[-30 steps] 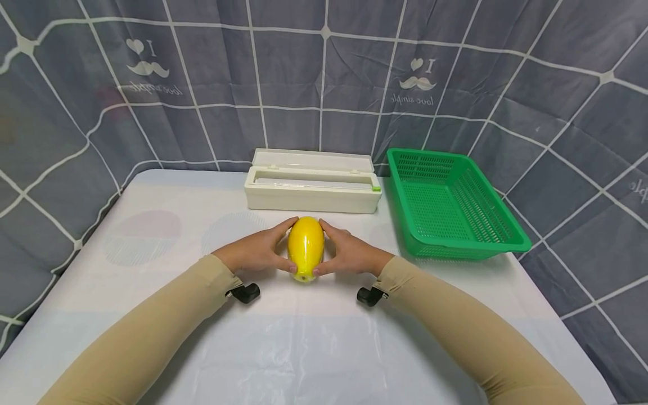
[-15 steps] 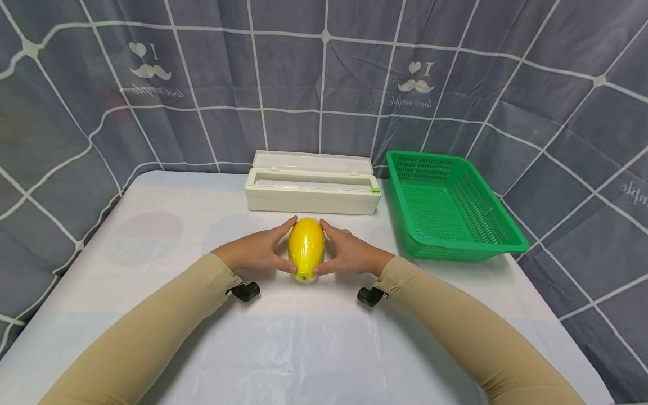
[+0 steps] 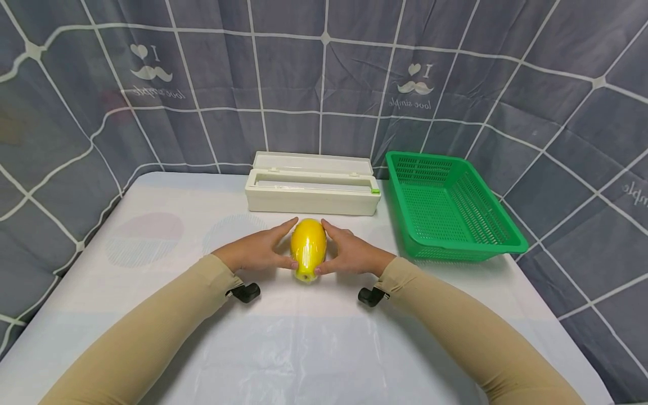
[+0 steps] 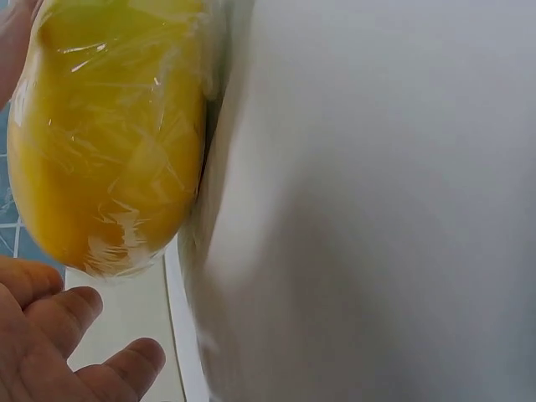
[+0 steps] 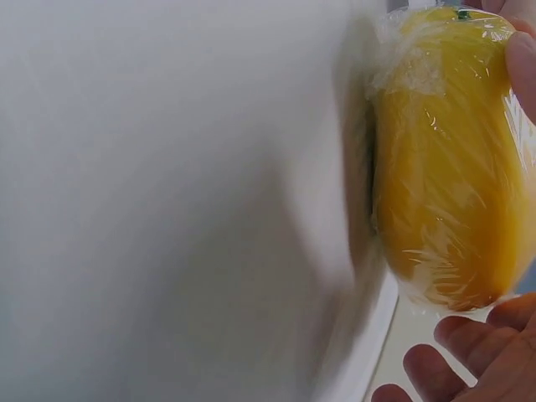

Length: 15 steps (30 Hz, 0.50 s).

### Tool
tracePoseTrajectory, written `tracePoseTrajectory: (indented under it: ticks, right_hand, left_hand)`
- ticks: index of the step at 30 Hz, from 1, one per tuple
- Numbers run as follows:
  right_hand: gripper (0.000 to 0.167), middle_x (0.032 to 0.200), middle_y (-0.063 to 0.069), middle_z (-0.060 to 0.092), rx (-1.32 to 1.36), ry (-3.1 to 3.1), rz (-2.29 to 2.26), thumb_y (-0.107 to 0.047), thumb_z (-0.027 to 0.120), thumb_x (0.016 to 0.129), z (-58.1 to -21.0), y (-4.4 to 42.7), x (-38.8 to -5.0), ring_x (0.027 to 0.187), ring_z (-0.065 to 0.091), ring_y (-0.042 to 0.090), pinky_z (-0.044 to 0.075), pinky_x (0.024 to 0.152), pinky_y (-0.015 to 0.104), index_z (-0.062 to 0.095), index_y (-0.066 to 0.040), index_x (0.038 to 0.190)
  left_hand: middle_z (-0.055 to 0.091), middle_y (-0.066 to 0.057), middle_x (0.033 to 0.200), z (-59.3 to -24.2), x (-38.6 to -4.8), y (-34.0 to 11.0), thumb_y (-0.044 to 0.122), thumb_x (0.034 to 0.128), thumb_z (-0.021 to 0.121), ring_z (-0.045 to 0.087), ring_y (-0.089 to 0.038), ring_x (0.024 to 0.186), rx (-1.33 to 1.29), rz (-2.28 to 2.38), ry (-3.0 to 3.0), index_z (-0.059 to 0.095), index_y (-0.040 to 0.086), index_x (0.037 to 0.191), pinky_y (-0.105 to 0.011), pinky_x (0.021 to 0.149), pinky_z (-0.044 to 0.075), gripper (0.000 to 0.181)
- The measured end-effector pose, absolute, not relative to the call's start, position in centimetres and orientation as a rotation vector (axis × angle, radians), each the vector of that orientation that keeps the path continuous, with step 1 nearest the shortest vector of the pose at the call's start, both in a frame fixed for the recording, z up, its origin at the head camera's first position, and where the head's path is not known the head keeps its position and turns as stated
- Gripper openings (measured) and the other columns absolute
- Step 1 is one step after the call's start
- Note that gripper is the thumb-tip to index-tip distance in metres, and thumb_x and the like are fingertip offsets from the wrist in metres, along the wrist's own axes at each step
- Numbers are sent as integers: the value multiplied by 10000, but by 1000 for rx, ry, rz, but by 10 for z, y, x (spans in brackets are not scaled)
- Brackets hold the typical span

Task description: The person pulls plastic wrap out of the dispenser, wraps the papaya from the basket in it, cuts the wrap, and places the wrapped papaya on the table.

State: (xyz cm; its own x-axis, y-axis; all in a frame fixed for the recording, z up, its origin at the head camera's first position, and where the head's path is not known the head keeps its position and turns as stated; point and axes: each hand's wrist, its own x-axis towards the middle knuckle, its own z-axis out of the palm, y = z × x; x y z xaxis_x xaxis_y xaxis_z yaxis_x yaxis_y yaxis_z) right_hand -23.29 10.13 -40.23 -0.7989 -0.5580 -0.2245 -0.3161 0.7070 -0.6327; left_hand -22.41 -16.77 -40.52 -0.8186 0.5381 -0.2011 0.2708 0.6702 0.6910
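A smooth yellow fruit wrapped in clear plastic film lies on the white table, its narrower end towards the person. The left hand holds its left side and the right hand its right, thumbs near the close end and forefingers near the far end. Wrinkled film covers the yellow fruit in the left wrist view, where the other fingers spread loosely below it. In the right wrist view, bunched film gathers at the narrow end of the yellow fruit, and the right thumb lies against its side.
Behind the fruit stands a white cling film dispenser, lid raised, with a small green piece at its right end. A green perforated basket sits at the back right. Grey checked cloth hangs around the table.
The fruit has shifted slightly to the right between the hands. Both hands stay in nearly the same place; the head view has tilted a little.
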Motion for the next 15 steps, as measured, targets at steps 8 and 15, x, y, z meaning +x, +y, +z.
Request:
tracePoseTrajectory:
  ticks: [8,15]
  right_hand:
    - [1283,1772,70,169,-675,2528,-811,-522,905,793,-399,103,-234,1622,206,357,213,1298,608,89,-146,1708]
    - [1263,1774,77,157,-682,2522,-824,-495,907,800,-399,106,-235,1633,171,365,183,1306,606,102,-139,1707]
  left_hand:
    - [172,-69,1769,-405,-222,-165,608,860,802,234,-349,1622,656,953,2515,100,220,1712,-632,1286,222,1170]
    - [187,-87,1765,-405,-222,-164,606,868,794,252,-357,1615,676,942,2532,114,211,1710,-632,1281,235,1153]
